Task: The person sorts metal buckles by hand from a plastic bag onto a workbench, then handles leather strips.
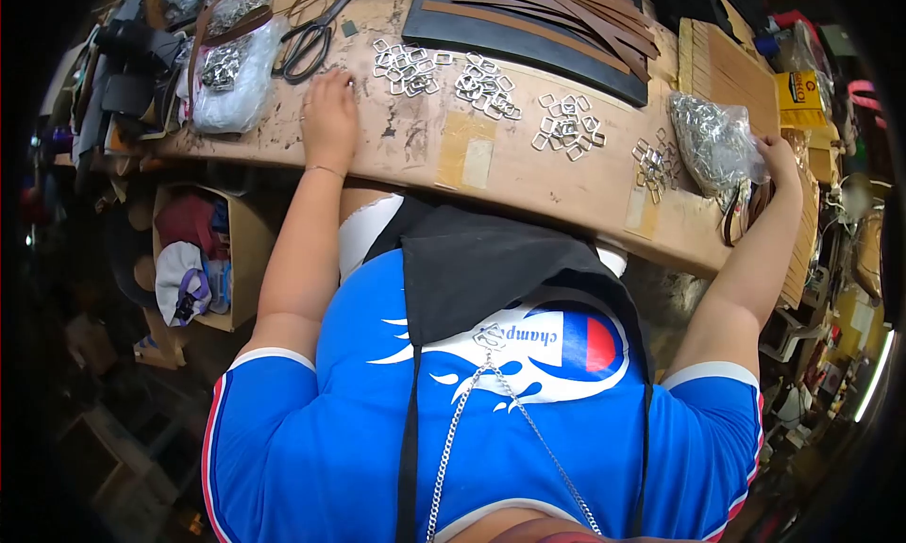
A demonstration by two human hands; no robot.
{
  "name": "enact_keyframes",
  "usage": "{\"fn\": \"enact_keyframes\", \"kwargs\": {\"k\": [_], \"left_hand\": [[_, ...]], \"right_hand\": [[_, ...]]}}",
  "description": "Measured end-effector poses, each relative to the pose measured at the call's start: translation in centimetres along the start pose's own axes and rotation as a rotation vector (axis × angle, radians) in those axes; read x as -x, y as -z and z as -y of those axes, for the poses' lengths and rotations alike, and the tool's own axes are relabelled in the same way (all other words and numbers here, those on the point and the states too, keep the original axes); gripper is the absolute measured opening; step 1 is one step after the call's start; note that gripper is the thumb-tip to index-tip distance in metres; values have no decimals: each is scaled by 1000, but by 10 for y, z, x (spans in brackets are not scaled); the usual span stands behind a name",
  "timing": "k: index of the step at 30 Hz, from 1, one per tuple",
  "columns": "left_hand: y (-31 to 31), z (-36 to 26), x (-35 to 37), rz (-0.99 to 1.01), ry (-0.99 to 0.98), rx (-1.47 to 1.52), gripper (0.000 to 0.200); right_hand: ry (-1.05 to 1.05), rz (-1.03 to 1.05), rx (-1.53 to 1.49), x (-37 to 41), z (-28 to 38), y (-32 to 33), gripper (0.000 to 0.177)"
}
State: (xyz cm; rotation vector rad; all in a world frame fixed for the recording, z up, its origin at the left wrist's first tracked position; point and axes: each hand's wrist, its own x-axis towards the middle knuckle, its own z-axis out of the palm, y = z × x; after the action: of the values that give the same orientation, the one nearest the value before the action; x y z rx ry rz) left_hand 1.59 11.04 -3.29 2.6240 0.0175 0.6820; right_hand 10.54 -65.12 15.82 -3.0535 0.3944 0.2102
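Note:
My left hand [330, 114] lies on the brown table [396, 147], palm down with its fingers resting on the surface, just below black-handled scissors [310, 48]. At the right, my right hand [780, 158] has its fingers closed on the edge of a clear plastic bag [717, 142] full of small metal pieces. Silver metal rings lie in separate piles between my hands: one pile [406, 66] nearest my left hand, another [486, 85] beside it, a third [570, 126] further right, and one [653, 164] next to the bag.
Brown strips [557, 10] lie on a black board [519, 52] at the back. Plastic bags [231, 85] stand at the left of the table. A cardboard box [243, 260] with cloths sits below the table. A yellow box [800, 98] is at the far right.

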Motion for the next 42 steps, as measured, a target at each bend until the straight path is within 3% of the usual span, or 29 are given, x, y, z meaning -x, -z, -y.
{"fn": "enact_keyframes", "kwargs": {"k": [1, 3, 4, 6, 7, 9, 10, 12, 20, 23, 25, 28, 30, 33, 42], "left_hand": [[5, -4, -6, 2, 0, 31, 25], [5, -6, -7, -16, -12, 3, 24], [5, -8, -7, -35, -18, -28, 24], [6, -10, -6, -29, -2, -20, 23], [7, -12, -7, -24, 17, -10, 23], [7, -11, -8, -33, -7, -16, 23], [7, -10, -7, -47, -24, -22, 22], [6, -9, -7, -49, -32, -32, 22], [4, -8, -7, -68, -30, -35, 21], [5, -8, -7, -65, -27, -24, 21], [5, -9, -7, -68, -26, -31, 21], [5, -9, -6, -63, -18, -38, 21], [5, -9, -7, -56, -23, -32, 22], [5, -9, -6, -53, -26, -34, 23], [3, -5, -6, -50, -25, -25, 21]], "right_hand": [[-7, 1, -5, 10, 18, 4, 25], [-380, 81, -167, 30, 61, 23, 24], [-381, 82, -169, 33, 55, 19, 24], [-112, 99, -637, 40, 40, -3, 22], [-117, 101, -642, 36, 31, -21, 22], [170, 106, -653, 25, 21, -47, 20], [168, 107, -654, 26, 20, -48, 20], [31, -48, -67, 29, 24, -49, 19], [116, -20, 28, 20, 9, -42, 23], [172, -24, -107, 15, -8, -43, 22], [-110, -159, -458, 45, 27, -16, 18], [-123, -148, -676, 52, 13, -13, 19], [-69, -188, -602, 54, 7, -15, 20], [-216, -250, -960, 57, 7, -12, 21], [-61, -315, -1222, 50, -19, -19, 29]]}}
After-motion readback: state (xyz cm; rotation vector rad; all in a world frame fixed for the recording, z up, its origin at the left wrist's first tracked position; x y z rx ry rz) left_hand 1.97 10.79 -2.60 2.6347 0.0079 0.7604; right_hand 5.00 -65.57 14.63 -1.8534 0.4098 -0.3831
